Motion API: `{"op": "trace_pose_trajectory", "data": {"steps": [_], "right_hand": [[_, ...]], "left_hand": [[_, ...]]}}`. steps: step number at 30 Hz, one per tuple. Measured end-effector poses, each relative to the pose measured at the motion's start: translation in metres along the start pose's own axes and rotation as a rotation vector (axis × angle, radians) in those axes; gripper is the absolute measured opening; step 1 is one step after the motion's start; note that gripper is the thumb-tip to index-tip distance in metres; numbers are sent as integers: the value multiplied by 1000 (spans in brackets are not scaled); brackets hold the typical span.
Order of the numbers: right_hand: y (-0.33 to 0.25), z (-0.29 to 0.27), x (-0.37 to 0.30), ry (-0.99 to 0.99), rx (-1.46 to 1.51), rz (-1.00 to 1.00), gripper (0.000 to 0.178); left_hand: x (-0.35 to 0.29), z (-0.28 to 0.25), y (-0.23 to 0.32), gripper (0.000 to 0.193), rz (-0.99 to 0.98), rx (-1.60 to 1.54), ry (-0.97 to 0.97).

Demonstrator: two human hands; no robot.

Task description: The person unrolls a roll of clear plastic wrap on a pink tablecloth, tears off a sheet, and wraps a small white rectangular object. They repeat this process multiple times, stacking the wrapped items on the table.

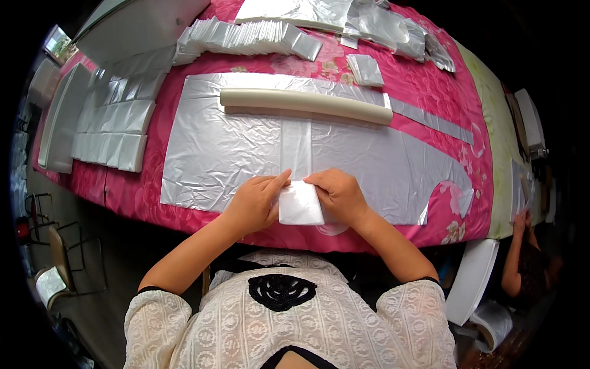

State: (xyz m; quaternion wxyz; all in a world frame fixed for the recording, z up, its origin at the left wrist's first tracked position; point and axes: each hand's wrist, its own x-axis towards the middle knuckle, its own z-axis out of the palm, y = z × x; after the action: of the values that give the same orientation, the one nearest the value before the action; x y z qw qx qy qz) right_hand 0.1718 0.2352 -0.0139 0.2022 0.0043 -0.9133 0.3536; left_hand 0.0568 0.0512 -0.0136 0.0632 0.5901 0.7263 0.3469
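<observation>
My left hand (255,202) and my right hand (338,194) pinch the two sides of a small folded white plastic piece (300,204) at the near edge of the table. A long narrow strip of the same clear plastic (295,147) runs from this fold away toward a cream-coloured tube (305,105). Both lie on a large silvery plastic sheet (215,154) spread over the pink flowered tablecloth (430,80).
Rows of folded plastic pieces (114,132) lie at the left, and a fanned pile of them (246,37) at the back. One small folded stack (365,69) sits behind the tube. Crumpled plastic (393,24) lies far right. Another person's arm (516,258) works at the right. Chairs (55,252) stand lower left.
</observation>
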Motion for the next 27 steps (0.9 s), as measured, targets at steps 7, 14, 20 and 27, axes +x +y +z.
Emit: {"op": "trace_pose_trajectory", "data": {"steps": [7,14,20,27], "right_hand": [[6,-12,46,-305,363,875,20],[16,-7,47,-335,349,887,20],[-4,-1,28,20,-323,182,49],[30,-8,36,-235,-191,-191,51]], "left_hand": [[16,0,-1,46,-430,-428,214],[4,27,9,71,-132,303,-224],[3,29,9,71,-145,300,-209],[12,17,-16,33,48,180,48]]}}
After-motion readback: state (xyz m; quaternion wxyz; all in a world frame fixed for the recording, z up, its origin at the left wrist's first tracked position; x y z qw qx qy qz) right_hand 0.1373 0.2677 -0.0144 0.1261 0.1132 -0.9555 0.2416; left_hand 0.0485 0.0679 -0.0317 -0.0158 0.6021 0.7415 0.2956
